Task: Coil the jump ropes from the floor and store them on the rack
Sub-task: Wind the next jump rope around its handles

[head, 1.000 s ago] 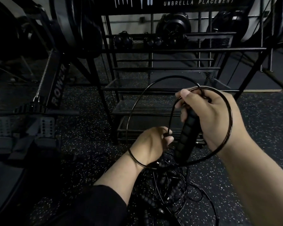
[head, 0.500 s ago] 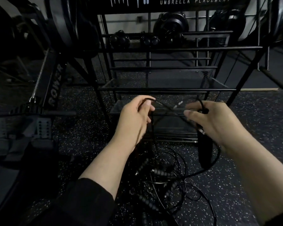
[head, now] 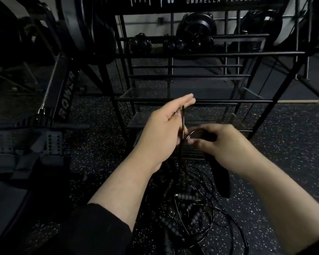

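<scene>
Jump ropes point(head: 184, 205) heaped in a black tangle on the speckled floor point(head: 287, 144), down between the two forearms and right in front of the rack point(head: 191, 102). Going left to right: rowing machine point(head: 64, 96) far left with its chain and "ROWER" lettering, footplates below it. Black sleeve point(head: 92, 229) on the left arm. Left hand point(head: 162, 131) raised above the pile, fingers mostly stretched out toward the rack, a loop of black cord point(head: 182, 124) running down across the palm side, apparently pinched between thumb and fingers, though hard to say for sure. Cord dropping straight from there into the heap. Just beside it, nearly touching, right hand point(head: 223, 144), blurry, fingers curled around a black handle point(head: 221, 179) that hangs below the palm, thin cord arcing off its top toward the left hand. Behind both hands, black metal rack with mesh shelves, bare lower ones closest. Dark round gear up on the higher bars, too dim to identify. "UMBRELLA PLACEMENT" sign point(head: 225, 0) across the top.
</scene>
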